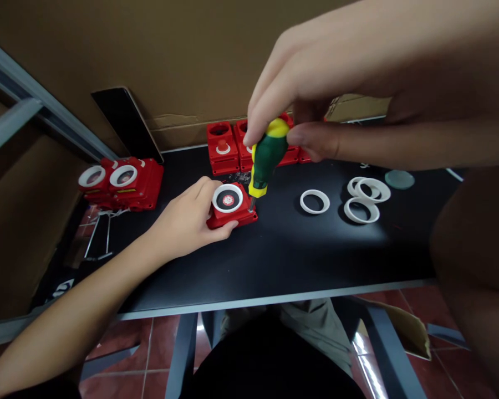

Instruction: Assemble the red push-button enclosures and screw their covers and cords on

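A red box-shaped housing [236, 217] with a white ring [217, 206] around a dark round window lies on the black tabletop. My left hand [191, 216] is wrapped around its left side, thumb along the front. In my right hand [299, 105] is a screwdriver [270, 152] with a green and yellow handle, gripped by the fingertips at its top. Its shaft points down, slightly tilted, and the tip meets a screw at the housing's right corner. The fingers behind the handle are partly hidden.
Several red housings [223, 160] stand in a row at the back, partly behind my right hand. More ringed housings [143, 185] sit at the left, near a dark upright phone-like slab [127, 124]. Loose white rings [315, 211] and a clear disc [400, 179] lie right. Cardboard [183, 61] walls the back.
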Demonstrator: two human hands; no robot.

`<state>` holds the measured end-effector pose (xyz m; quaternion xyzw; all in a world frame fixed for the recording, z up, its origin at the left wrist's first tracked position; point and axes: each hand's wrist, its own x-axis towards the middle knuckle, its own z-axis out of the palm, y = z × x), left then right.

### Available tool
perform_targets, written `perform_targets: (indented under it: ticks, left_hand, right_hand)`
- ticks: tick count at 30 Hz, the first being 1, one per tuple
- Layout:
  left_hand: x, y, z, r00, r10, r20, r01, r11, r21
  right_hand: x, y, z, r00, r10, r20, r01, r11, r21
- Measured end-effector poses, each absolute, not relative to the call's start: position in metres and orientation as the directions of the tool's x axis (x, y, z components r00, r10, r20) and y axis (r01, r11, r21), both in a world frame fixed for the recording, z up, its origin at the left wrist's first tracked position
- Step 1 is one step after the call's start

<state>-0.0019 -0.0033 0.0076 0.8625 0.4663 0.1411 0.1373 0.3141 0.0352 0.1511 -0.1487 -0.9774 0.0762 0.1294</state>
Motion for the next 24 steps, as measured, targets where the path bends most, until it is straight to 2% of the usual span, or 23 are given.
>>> perform_targets:
  ticks: [3,16,24]
  left_hand:
    - [-0.002,-0.003,0.007,0.525,0.843,0.112,0.767,-0.526,0.368]
    - [-0.003,-0.002,0.008,0.532,0.839,0.114,0.756,-0.531,0.382]
    - [-0.002,-0.002,0.008,0.527,0.843,0.106,0.761,-0.524,0.382]
  right_hand:
    - [0.311,0.034,0.151,-0.896,0.359,0.263,0.353,0.933,-0.07]
    - [0.305,0.035,0.146,-0.906,0.33,0.265,0.342,0.94,-0.001]
    - [0.295,0.033,0.139,-0.862,0.41,0.299,0.445,0.894,0.057]
